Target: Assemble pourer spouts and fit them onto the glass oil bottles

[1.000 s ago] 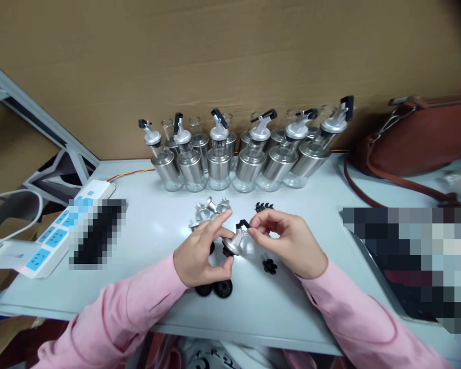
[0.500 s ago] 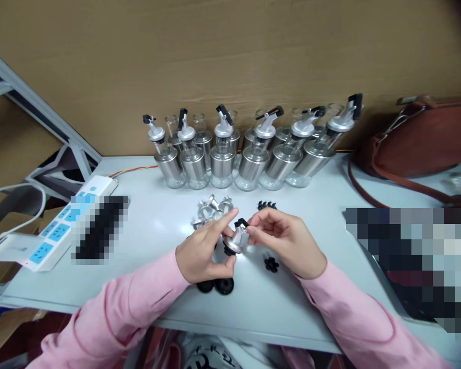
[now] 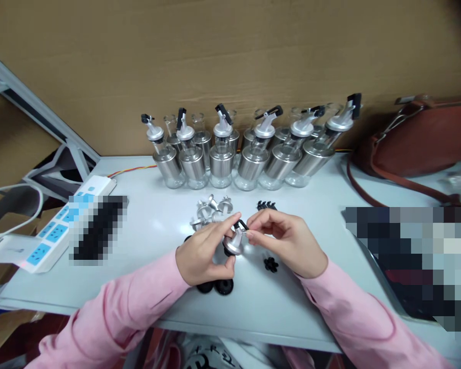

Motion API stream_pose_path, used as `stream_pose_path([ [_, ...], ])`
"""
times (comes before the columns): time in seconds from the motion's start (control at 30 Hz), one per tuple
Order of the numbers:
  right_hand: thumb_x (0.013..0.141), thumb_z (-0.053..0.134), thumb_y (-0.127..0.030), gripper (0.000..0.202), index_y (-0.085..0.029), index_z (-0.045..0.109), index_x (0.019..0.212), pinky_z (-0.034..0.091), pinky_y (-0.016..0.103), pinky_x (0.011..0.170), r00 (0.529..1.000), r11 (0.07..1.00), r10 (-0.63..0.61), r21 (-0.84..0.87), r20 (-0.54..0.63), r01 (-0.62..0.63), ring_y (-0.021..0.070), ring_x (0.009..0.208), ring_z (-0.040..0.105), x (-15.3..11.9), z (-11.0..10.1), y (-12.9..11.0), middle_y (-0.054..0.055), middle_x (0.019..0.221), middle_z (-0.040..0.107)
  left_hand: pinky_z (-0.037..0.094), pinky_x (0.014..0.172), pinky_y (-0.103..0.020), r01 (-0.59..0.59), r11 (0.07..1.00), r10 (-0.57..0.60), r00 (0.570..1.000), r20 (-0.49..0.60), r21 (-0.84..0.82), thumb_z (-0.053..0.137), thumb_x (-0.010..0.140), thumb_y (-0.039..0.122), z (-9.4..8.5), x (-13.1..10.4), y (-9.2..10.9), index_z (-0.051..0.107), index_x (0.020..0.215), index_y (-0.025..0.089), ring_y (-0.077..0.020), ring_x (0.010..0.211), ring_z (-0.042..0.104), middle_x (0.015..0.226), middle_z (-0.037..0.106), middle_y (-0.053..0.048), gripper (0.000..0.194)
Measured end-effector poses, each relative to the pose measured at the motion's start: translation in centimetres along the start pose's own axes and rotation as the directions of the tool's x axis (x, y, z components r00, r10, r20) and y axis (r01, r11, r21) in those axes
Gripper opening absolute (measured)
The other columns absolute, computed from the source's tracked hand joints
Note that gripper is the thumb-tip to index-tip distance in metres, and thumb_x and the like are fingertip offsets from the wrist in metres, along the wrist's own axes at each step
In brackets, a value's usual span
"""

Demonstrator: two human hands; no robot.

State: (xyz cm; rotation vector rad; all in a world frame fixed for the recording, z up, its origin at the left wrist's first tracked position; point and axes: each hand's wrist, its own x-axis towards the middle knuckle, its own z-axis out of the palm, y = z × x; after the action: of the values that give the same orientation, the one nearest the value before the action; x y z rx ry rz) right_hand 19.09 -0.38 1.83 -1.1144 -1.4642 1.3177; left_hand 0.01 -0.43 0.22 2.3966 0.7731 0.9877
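Between my hands is a silver bottle pourer (image 3: 235, 242) with a black flip lid on top and a black stopper underneath. My left hand (image 3: 207, 250) grips it, thumb and fingers around its base. The fingertips of my right hand (image 3: 286, 237) pinch the black lid (image 3: 241, 224) at the spout. Behind my left hand lie several loose silver pourer tops (image 3: 211, 209). Two round black stopper pieces (image 3: 224, 286) sit in front of it, partly covered. Small black lids (image 3: 267, 205) rest behind my right hand, and a black star-shaped piece (image 3: 271, 264) is below it.
Glass bottles with steel sleeves (image 3: 222, 161) stand in rows along the cardboard wall (image 3: 230, 61), the front ones topped with pourers. A white power strip (image 3: 57, 230) and a blurred dark object (image 3: 100, 228) are at left. A brown bag (image 3: 418, 138) lies at right.
The black lid has tilted slightly down at the spout under my right fingertips. Both hands stay in nearly the same place, and the view has shifted a little.
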Motion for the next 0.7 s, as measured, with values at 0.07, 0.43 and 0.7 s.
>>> stream_pose_path([
  [0.07, 0.065, 0.073, -0.033, 0.022, -0.017, 0.059, 0.066, 0.050, 0.027, 0.058, 1.000, 1.000, -0.008, 0.005, -0.004, 0.008, 0.0134, 0.060, 0.059, 0.01, 0.10, -0.02, 0.003, 0.069, 0.063, 0.052, 0.079, -0.029, 0.005, 1.000, -0.004, 1.000, -0.021, 0.015, 0.050, 0.071, 0.015, 0.02, -0.01, -0.03, 0.032, 0.131, 0.015, -0.0159, 0.080, 0.059, 0.087, 0.056, -0.004, 0.062],
  [0.43, 0.059, 0.078, -0.033, 0.024, -0.016, 0.060, 0.062, 0.050, 0.025, 0.051, 0.995, 0.984, 0.090, 0.152, 0.031, -0.094, 0.0114, 0.052, 0.059, 0.13, -0.10, -0.14, 0.000, 0.061, 0.062, 0.051, 0.081, -0.024, 0.069, 0.998, -0.068, 0.996, -0.064, 0.011, 0.049, 0.070, 0.014, 0.02, -0.20, 0.05, 0.039, 0.126, 0.014, -0.0127, 0.081, 0.060, 0.089, 0.058, -0.004, 0.058],
  [0.7, 0.055, 0.080, -0.028, 0.023, -0.016, 0.061, 0.061, 0.049, 0.023, 0.048, 0.989, 0.964, 0.131, 0.225, 0.072, -0.145, 0.0103, 0.048, 0.058, 0.16, 0.12, -0.61, -0.002, 0.055, 0.062, 0.051, 0.076, -0.023, 0.082, 0.996, -0.084, 0.993, -0.077, -0.026, 0.049, 0.067, 0.013, 0.09, 0.01, 0.12, 0.040, 0.121, 0.015, -0.0130, 0.078, 0.060, 0.086, 0.057, -0.003, 0.055],
])
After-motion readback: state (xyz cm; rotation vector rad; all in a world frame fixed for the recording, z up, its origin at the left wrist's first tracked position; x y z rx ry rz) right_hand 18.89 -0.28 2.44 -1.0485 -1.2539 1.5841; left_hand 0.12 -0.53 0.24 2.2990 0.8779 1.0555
